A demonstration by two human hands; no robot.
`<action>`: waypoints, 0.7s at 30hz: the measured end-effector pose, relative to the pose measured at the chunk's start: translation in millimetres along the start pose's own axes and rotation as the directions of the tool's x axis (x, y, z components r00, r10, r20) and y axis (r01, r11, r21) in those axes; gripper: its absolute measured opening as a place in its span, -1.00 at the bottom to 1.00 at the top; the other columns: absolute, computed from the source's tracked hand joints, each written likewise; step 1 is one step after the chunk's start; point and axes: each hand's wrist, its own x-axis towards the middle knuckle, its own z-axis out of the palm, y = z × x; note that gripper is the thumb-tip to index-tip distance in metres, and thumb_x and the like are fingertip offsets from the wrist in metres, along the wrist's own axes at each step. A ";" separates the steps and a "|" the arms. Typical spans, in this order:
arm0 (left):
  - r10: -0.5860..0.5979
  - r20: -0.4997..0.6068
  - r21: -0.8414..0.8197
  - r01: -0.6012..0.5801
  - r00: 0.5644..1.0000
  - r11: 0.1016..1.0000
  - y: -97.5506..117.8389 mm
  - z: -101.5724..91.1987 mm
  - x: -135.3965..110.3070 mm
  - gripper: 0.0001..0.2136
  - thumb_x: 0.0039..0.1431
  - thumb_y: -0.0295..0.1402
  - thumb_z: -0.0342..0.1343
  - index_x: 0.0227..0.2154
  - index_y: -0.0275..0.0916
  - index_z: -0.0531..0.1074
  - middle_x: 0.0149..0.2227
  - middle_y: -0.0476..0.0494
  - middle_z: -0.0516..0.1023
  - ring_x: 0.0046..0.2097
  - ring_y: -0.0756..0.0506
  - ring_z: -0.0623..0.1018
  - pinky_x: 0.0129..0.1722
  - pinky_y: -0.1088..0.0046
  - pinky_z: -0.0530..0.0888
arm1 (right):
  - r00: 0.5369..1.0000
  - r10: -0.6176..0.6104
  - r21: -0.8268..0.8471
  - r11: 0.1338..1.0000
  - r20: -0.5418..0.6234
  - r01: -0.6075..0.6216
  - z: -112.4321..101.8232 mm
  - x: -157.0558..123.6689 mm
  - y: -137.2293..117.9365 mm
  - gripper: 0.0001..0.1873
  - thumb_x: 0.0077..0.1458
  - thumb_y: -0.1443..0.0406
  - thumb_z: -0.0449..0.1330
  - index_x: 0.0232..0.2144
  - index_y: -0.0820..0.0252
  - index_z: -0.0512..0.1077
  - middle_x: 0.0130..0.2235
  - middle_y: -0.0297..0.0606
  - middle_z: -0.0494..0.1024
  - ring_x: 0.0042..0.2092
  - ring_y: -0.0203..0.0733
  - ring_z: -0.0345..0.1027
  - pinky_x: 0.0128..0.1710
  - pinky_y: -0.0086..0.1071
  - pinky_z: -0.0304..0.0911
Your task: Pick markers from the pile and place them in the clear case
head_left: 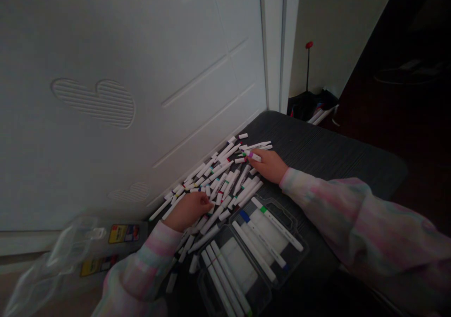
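A long heap of several white markers [218, 181] with coloured bands lies on a dark grey mat [317, 152] against a white panelled door. My left hand [188, 210] rests curled on the near part of the heap, fingers closed over markers. Farther along, my right hand [268, 165] pinches a white marker with a purple band [254, 156]. Two clear plastic trays [262, 242] sit just in front of the heap, each holding a few markers laid side by side. Both arms wear pastel striped sleeves.
The white door [141, 96] bounds the mat on the left. A crumpled clear plastic case with yellow labels [102, 242] lies at lower left. Behind the mat's far corner stands a dark bag with a red-topped stick [308, 73]. Dark floor lies to the right.
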 end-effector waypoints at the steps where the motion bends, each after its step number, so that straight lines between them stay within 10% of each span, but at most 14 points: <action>1: -0.001 -0.002 -0.003 0.001 1.000 1.000 0.2 -0.1 -0.2 -0.80 -0.06 -0.24 -0.01 -0.57 -0.28 0.37 -0.54 -0.06 0.45 -0.46 -0.02 0.41 -0.47 0.52 0.20 | 1.000 0.002 0.000 1.000 -0.002 -0.002 0.1 0.0 0.1 -0.77 0.06 0.27 -0.04 -0.39 0.21 0.39 -0.41 -0.28 0.50 -0.33 -0.25 0.33 -0.36 -0.48 0.11; 21: 0.031 -0.061 0.006 -0.031 0.998 1.000 1.6 -3.2 -1.2 -0.79 -0.07 -0.36 -0.05 -0.72 -0.24 0.09 -0.67 0.07 0.16 -0.54 0.04 0.22 -0.52 0.51 0.07 | 1.000 0.003 0.007 1.000 -0.009 -0.002 -0.8 -0.7 -1.7 -0.79 0.05 0.28 -0.04 -0.43 0.21 0.38 -0.43 -0.28 0.49 -0.36 -0.26 0.32 -0.39 -0.48 0.09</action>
